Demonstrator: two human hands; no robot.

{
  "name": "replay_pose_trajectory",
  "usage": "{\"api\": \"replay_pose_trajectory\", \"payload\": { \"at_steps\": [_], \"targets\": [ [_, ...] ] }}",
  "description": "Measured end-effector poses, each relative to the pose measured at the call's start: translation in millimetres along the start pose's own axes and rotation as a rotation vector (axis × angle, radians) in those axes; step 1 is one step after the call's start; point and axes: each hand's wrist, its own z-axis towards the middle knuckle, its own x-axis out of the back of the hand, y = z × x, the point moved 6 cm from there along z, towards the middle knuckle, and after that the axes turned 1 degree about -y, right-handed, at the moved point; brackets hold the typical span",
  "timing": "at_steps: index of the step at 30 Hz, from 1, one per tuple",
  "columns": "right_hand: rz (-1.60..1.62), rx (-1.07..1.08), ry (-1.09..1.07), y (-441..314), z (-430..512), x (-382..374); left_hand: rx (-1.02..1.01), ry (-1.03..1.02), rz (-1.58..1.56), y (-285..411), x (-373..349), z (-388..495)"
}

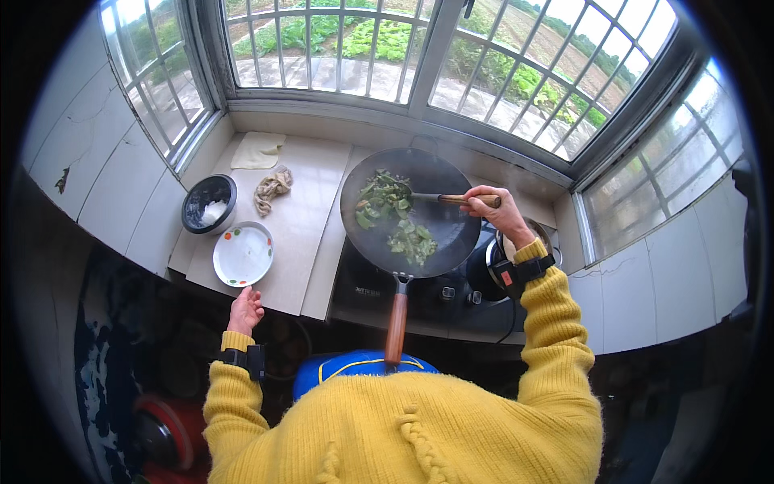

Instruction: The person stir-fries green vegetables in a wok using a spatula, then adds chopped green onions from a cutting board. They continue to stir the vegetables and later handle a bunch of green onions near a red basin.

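Observation:
My right hand (493,209) grips the wooden handle of a cooking spatula (453,198) over a large dark wok (450,242). The metal end of the spatula reaches chopped green vegetables (387,196), which lie in two heaps as steam rises. The wok's wooden handle (396,323) points toward my body. On the left, my left hand (246,311) is at the near rim of a white oval plate (242,254) with small coloured decorations. Its fingers are partly curled, and whether they pinch the rim is unclear. Nothing lies on the plate.
A black bowl (192,209) holding white powder stands behind the plate. A crumpled cloth (272,189) and a flat pale cloth (258,150) lie farther back. Beneath the wok is a black cooktop (375,308). A round pot (535,233) sits behind my right wrist. Barred windows (423,60) enclose the counter.

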Motion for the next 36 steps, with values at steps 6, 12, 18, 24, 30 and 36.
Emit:
{"api": "replay_pose_trajectory", "payload": {
  "at_steps": [6, 12, 18, 24, 30, 36],
  "targets": [
    [-0.287, -0.342, 0.078, -61, -13, 56, -0.144, 0.097, 0.108, 12, 1, 14],
    [-0.092, -0.409, -0.132, -36, -15, -10, -0.204, 0.143, 0.221, 12, -7, 20],
    [0.238, -0.344, 0.264, -1, -30, -7, -0.369, 0.200, 0.268, 19, -14, 27],
    [0.019, -0.411, 0.030, -39, -57, -3, -0.502, 0.291, 0.193, 21, -17, 30],
    [0.440, -0.259, 0.339, 19, 2, -76, -0.547, 0.215, 0.159, 22, -15, 28],
    [1.152, -0.389, 0.760, 121, 28, -21, -0.545, 0.215, 0.145, 20, -12, 25]
  ]
}}
